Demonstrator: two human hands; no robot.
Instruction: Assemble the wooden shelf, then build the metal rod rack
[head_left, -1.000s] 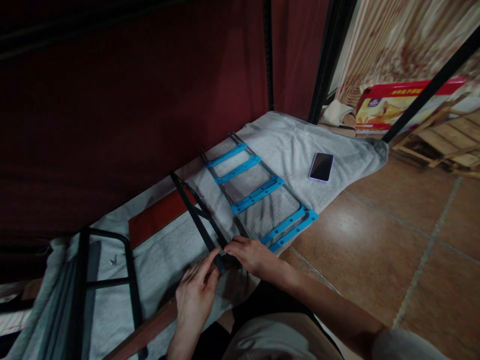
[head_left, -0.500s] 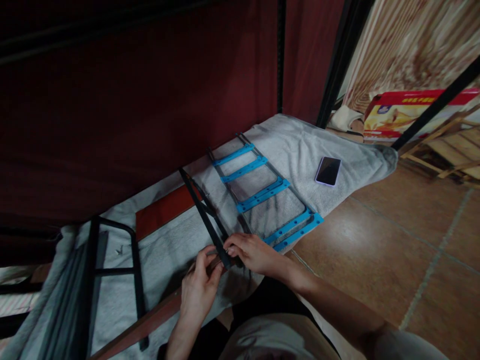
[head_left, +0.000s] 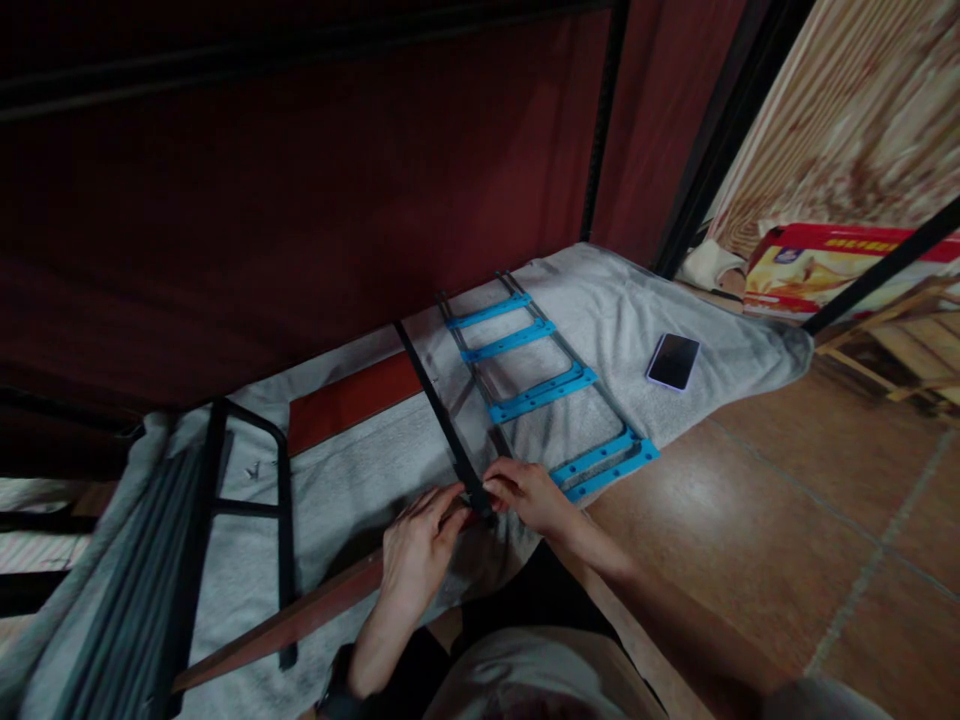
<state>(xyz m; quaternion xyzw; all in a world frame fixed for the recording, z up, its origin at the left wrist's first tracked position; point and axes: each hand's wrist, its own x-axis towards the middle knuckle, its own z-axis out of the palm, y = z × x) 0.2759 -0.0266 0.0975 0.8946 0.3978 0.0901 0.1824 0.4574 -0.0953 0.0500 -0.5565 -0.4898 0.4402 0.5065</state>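
Note:
Low in the middle, my left hand (head_left: 421,548) is closed at the end of a long reddish-brown wooden board (head_left: 322,612), its fingers against the foot of a black metal frame (head_left: 442,415). The frame stands up from that end of the board and is seen nearly edge-on, as one slanting bar. From the other side, my right hand (head_left: 531,497) pinches at the same joint. Whatever is between its fingertips is too small or hidden to make out. Both hands are close together, with the frame's foot between them.
A grey cloth (head_left: 360,450) lies underneath. On it are blue-edged wire frames (head_left: 544,390), a phone (head_left: 673,361), a red-brown board (head_left: 352,402), another black frame (head_left: 285,520) and grey bars (head_left: 139,580). A dark red panel (head_left: 337,240) rises behind; tiled floor (head_left: 750,520) lies right.
The black frame has turned, so its two bars now line up as one. Both hands stay at the joint. The whole scene sits further right in the picture as my view shifts.

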